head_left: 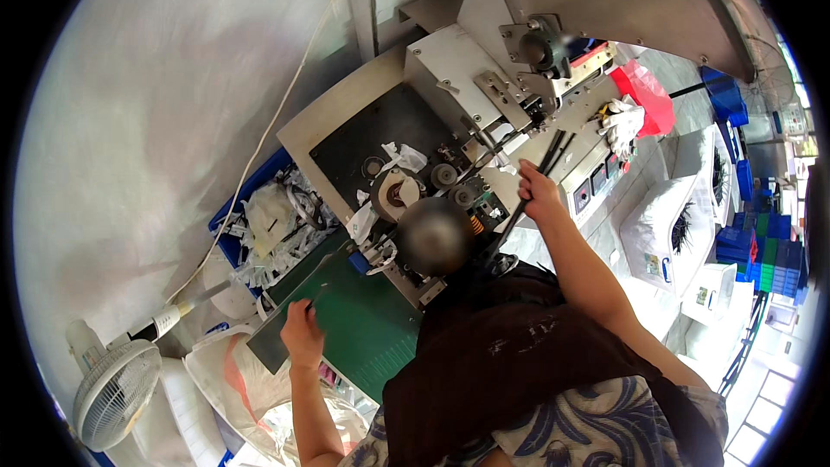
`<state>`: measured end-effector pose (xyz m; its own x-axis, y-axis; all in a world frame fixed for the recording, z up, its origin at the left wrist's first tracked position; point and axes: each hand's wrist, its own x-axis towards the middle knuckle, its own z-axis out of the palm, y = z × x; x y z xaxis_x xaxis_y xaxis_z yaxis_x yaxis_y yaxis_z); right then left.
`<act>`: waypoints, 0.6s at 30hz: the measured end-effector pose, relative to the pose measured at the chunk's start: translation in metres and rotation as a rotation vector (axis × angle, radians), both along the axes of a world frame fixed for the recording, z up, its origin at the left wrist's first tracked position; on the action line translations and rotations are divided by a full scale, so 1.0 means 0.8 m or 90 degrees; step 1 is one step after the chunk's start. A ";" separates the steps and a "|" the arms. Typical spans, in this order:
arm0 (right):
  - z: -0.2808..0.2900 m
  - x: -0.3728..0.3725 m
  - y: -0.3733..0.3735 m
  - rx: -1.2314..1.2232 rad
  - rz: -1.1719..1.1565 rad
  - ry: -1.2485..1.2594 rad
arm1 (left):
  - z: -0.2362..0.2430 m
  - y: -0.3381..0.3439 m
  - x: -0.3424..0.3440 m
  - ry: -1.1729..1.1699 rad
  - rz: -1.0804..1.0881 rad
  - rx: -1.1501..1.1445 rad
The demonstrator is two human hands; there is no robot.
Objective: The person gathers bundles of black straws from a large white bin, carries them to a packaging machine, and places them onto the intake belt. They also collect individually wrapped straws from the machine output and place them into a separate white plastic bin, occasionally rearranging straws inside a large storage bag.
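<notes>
My right hand (538,192) is closed around a small bundle of thin black strips (554,152) whose ends stick out beyond my fingers, beside the metal machine (450,60). The other ends run down toward my lap. Over the green work surface (372,329) is my left hand (303,335), its fingers pinched on a thin dark piece (318,293) too small to name. Between my hands are the machine's small rollers (443,176) and a reel of pale tape (399,193). A blurred round patch hides part of the machine.
A blue bin (226,242) of crumpled scraps stands left of the machine. A white fan (119,393) is at the lower left. White gloves (621,124) and a red sheet (647,97) lie to the right, with white sacks (661,225) holding black strips on the floor.
</notes>
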<state>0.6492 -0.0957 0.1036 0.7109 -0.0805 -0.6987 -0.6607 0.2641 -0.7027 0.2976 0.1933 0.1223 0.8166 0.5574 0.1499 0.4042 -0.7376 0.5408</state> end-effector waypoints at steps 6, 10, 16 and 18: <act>0.011 0.008 0.071 -0.058 0.026 -0.001 | -0.014 -0.024 -0.025 -0.062 0.298 -0.184; -0.037 0.021 0.059 -0.078 -0.032 -0.010 | -0.030 -0.059 0.028 -0.154 0.323 -0.223; -0.053 0.020 0.057 -0.119 0.140 -0.074 | -0.028 -0.082 0.107 -0.130 0.294 -0.278; -0.033 0.022 0.063 -0.031 -0.030 0.048 | -0.031 -0.081 0.132 -0.155 0.167 -0.120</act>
<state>0.6669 -0.0451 0.0776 0.6513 -0.1478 -0.7443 -0.6997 0.2626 -0.6644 0.4032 0.1282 0.0974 0.5960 0.7788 0.1957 0.4095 -0.5044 0.7601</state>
